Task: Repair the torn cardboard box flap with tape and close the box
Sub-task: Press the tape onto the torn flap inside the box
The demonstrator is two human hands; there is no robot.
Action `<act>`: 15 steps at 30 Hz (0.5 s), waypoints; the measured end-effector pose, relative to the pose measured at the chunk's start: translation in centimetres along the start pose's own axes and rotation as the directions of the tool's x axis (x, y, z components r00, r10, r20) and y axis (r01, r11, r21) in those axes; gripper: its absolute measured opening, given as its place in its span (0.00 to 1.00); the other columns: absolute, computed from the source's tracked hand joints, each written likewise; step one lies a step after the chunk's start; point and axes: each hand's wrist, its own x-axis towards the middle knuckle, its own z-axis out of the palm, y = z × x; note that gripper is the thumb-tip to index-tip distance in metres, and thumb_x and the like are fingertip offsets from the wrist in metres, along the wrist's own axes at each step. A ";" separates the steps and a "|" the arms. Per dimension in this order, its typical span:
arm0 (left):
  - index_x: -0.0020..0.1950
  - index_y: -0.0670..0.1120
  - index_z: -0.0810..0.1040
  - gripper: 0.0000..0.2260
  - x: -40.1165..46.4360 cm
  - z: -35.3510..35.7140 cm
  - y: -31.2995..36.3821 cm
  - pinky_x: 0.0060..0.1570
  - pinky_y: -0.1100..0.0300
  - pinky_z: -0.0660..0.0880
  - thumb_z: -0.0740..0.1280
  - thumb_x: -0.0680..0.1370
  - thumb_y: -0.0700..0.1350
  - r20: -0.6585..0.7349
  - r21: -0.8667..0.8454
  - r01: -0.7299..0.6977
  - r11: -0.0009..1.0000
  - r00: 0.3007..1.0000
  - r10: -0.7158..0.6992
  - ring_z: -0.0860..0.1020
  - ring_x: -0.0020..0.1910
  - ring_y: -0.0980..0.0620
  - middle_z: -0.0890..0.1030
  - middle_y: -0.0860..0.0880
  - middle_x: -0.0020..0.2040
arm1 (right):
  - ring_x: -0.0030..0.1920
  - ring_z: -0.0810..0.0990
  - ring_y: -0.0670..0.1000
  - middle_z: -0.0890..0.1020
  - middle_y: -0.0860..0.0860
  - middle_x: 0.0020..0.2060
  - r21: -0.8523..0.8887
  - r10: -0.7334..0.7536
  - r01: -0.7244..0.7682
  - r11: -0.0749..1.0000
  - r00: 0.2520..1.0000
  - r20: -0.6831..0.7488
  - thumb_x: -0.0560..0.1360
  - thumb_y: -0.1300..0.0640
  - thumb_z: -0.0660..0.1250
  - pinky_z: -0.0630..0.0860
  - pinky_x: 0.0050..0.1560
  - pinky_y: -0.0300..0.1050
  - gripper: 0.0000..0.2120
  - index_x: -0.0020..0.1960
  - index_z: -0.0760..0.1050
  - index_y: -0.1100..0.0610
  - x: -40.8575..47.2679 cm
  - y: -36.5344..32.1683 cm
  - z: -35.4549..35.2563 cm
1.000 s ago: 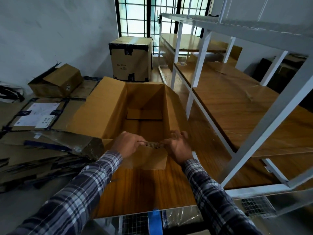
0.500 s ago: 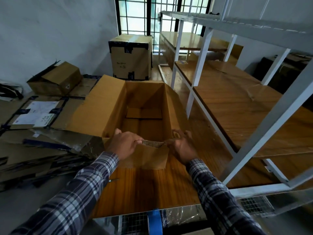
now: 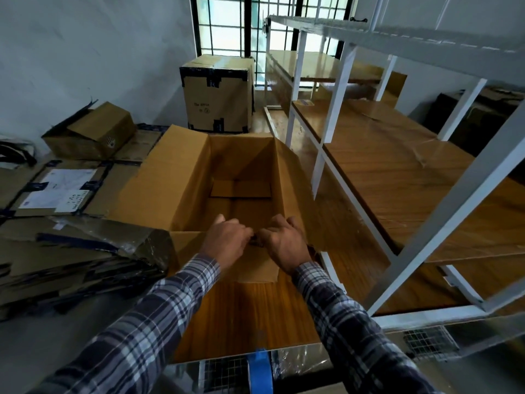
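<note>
The open cardboard box [image 3: 235, 177] stood on the wooden shelf board [image 3: 241, 314], its near flap [image 3: 255, 265] folded down toward the person. Both hands had closed in on each other at the flap's hinge edge. A second before, they were apart with a short ridged strip stretched between them; now the left hand [image 3: 225, 241] and right hand [image 3: 284, 245] almost touched, fingers curled, and only a dark sliver showed between them (I couldn't tell what it was, or which hand truly pinched it). My guess was that they were drawing the torn edges together before taping, so the repair had barely begun. A blue tape roll [image 3: 260, 371] waited untouched at the board's near edge. Flattened cartons [image 3: 71, 257] lay stacked to the left, and 1 taped box [image 3: 217, 95] stood by the window.
</note>
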 end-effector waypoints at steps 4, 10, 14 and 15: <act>0.56 0.57 0.84 0.09 -1.0 0.5 -1.4 0.54 0.53 0.64 0.69 0.80 0.44 -0.053 -0.049 -0.023 0.999 0.998 0.020 0.77 0.46 0.54 0.83 0.57 0.44 | 0.67 0.75 0.57 0.88 0.47 0.50 -0.023 0.013 -0.014 1.000 1.000 -0.018 0.80 0.53 0.67 0.68 0.59 0.59 0.06 0.54 0.82 0.49 -1.3 1.1 0.9; 0.59 0.57 0.83 0.11 -0.4 0.1 -1.4 0.61 0.49 0.68 0.67 0.81 0.43 -0.003 -0.043 -0.006 0.999 1.000 0.006 0.78 0.51 0.54 0.85 0.56 0.49 | 0.69 0.72 0.54 0.87 0.45 0.53 -0.031 0.027 -0.026 0.999 0.999 0.047 0.81 0.51 0.64 0.63 0.60 0.57 0.11 0.59 0.82 0.46 -0.7 1.2 0.5; 0.61 0.55 0.84 0.11 -1.5 0.1 -3.2 0.71 0.44 0.67 0.68 0.81 0.42 -0.026 -0.160 0.006 0.987 1.000 -0.011 0.79 0.55 0.55 0.85 0.56 0.54 | 0.71 0.72 0.56 0.87 0.47 0.56 -0.013 0.012 -0.012 1.000 0.999 0.032 0.78 0.52 0.72 0.61 0.63 0.59 0.11 0.60 0.80 0.46 -2.1 2.0 0.1; 0.60 0.54 0.84 0.11 -1.8 0.2 -3.6 0.71 0.43 0.68 0.69 0.81 0.42 -0.039 -0.175 0.022 0.984 0.999 -0.029 0.79 0.54 0.55 0.85 0.56 0.53 | 0.72 0.73 0.57 0.87 0.47 0.56 0.000 0.018 -0.018 1.000 0.999 0.043 0.78 0.53 0.73 0.61 0.64 0.60 0.13 0.61 0.80 0.46 -2.3 2.0 0.2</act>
